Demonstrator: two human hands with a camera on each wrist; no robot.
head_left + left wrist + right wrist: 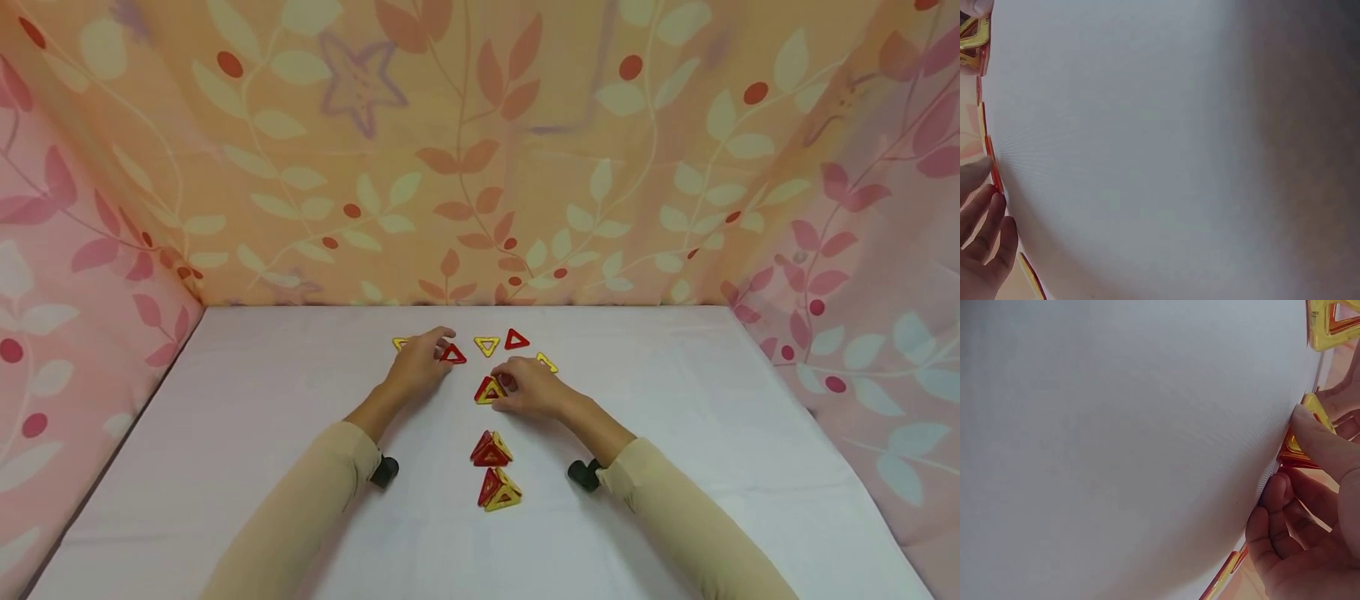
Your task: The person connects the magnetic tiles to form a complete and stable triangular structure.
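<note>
The right hand (531, 387) pinches a red-and-yellow plastic triangle assembly (482, 390) (best steadied lightly), the left hand (420, 362) a red plastic triangle (458, 356).

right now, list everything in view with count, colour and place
table: 1, white, under the pieces
flat yellow triangles: 3, yellow, far side
flat red triangles: 2, red, far middle
pyramids: 2, red and yellow, near middle
joined triangles: at least 2, red and yellow, centre
patterned cloth: count unclear, orange and pink, behind and beside
wrist devices: 2, dark, at cuffs
sleeves: 2, beige, lower left and right
left hand: 1, bare, at a flat red triangle
right hand: 1, bare, pinching the joined triangles
</note>
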